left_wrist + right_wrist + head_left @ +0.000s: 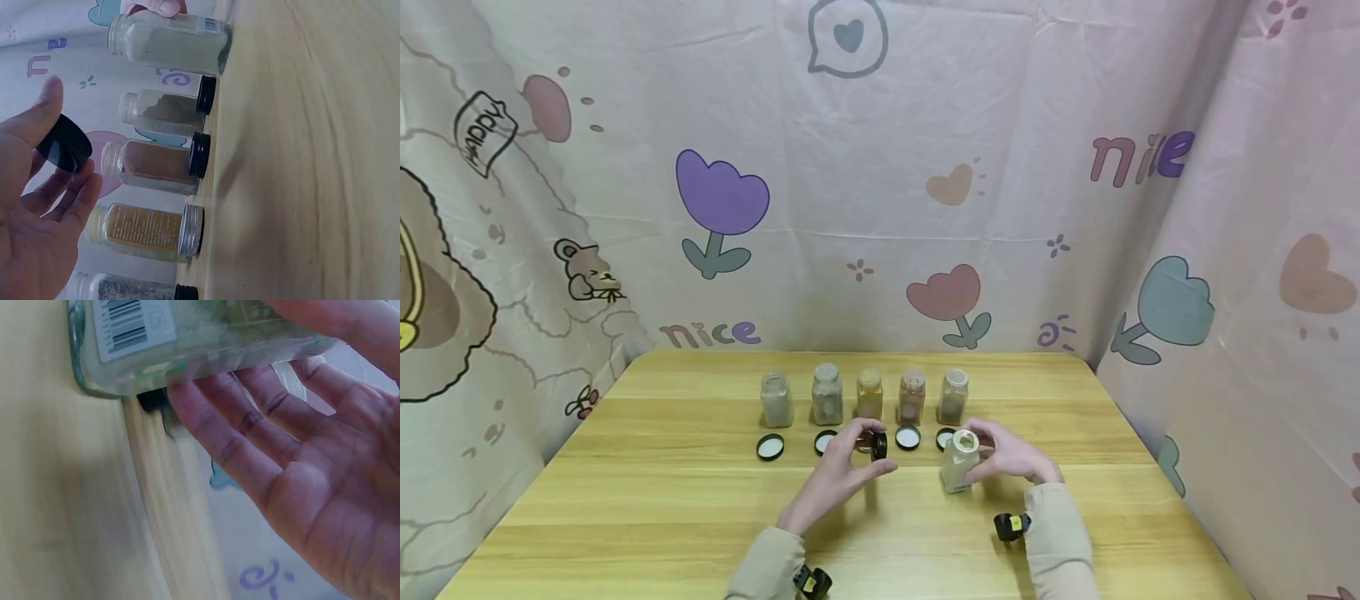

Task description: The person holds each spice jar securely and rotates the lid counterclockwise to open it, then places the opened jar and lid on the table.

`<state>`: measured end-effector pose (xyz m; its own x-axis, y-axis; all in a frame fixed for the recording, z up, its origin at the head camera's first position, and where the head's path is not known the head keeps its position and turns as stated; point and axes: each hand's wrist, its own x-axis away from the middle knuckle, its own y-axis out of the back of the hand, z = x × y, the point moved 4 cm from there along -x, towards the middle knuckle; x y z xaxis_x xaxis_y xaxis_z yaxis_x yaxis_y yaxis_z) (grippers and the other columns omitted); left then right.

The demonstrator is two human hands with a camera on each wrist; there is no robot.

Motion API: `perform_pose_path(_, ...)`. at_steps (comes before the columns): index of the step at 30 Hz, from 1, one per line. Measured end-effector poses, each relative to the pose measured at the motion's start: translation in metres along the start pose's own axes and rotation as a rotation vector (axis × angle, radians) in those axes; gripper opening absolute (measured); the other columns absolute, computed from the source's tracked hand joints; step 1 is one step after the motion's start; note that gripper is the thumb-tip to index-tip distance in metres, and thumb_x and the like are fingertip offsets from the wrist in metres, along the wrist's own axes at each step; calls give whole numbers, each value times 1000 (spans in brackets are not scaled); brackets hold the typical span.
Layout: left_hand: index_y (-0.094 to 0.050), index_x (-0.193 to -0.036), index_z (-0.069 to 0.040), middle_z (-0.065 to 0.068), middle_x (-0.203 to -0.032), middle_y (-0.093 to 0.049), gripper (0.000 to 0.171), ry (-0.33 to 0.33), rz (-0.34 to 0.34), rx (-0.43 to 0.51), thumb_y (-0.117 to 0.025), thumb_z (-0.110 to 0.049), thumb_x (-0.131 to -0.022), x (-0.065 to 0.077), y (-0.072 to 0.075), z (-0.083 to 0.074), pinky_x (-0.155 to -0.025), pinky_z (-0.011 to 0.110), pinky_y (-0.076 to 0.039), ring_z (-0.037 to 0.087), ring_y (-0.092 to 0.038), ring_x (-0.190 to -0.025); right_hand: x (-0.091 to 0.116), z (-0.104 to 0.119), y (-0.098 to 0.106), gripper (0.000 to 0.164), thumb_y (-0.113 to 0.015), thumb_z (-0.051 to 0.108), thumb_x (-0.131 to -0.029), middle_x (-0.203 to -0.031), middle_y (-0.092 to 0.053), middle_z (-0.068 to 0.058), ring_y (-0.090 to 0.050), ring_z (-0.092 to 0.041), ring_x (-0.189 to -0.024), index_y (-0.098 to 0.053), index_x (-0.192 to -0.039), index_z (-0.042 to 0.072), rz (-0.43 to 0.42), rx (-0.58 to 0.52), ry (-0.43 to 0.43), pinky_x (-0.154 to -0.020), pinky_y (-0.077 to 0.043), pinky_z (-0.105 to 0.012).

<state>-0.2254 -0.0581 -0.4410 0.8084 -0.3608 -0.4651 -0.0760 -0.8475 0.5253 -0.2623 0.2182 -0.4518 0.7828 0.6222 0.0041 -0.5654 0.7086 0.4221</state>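
My left hand [842, 475] pinches a black round lid [878, 446] between thumb and fingers, raised over the table. The lid [65, 145] is seen tilted in the left wrist view. Around the side of an uncapped square glass jar [959, 467] with pale powdery contents, my right hand [1009, 454] has its fingers on one face and its thumb on another. A barcode label shows low on this jar [131, 328] in the right wrist view. The jar stands upright in front of the row, to the right of the left hand.
Behind the hands, several uncapped spice jars [827, 396] stand in a row. Before them lie black lids [770, 447] showing white insides, plus a silver lid [191, 230]. A printed curtain [850, 208] hangs behind the wooden table [647, 467].
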Motion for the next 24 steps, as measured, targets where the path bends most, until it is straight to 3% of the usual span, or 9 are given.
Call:
perform_pose_path(4, -63, -123, -8, 10, -117, -67, 49, -21, 1, 3, -83, -25, -80, 0, -3, 0, -90, 39, -61, 18, -64, -99, 11, -11, 17, 57, -84, 2, -72, -118, -68, -15, -64, -7, -108, -55, -121, -5, -65, 15, -32, -107, -52, -44)
perform_pose_path(8, -63, -120, -6, 11, -117, -66, 50, -10, 5, 44, -85, -23, -79, 0, -9, 0, -93, 38, -61, 22, -64, -102, 18, -21, 35, 61, -85, 4, -73, -120, -68, -18, -64, -6, -108, -55, -125, -7, -131, 36, -57, -103, -53, -35)
perform_pose_path(12, -59, -116, 1, 14, -115, -63, 54, 36, 14, 101, -87, -19, -75, 0, -15, 1, -97, 36, -60, 28, -66, -103, 17, -28, 51, 65, -83, 2, -73, -123, -66, -23, -65, -14, -110, -52, -129, -10, -183, 29, -79, -100, -55, -30)
perform_pose_path(16, -57, -113, 3, 16, -114, -61, 55, 82, 21, 138, -89, -15, -72, -1, -24, 1, -98, 33, -60, 32, -66, -105, 12, -34, 64, 67, -81, 0, -74, -127, -63, -28, -64, -28, -116, -49, -133, -11, -242, 27, -111, -105, -54, -41)
perform_pose_path(20, -57, -115, 1, 16, -116, -61, 58, 84, 42, 103, -90, -15, -71, -5, -34, -3, -99, 31, -59, 30, -65, -108, 5, -37, 73, 70, -78, -1, -78, -133, -58, -33, -58, -42, -125, -45, -139, -12, -300, 11, -130, -113, -46, -57)
perform_pose_path(24, -57, -118, 2, 15, -119, -61, 59, 88, 88, 68, -90, -14, -72, -11, -48, -6, -100, 28, -58, 29, -64, -110, -2, -41, 79, 75, -75, -1, -80, -139, -53, -35, -53, -48, -130, -39, -145, -11, -353, -10, -157, -115, -42, -59)
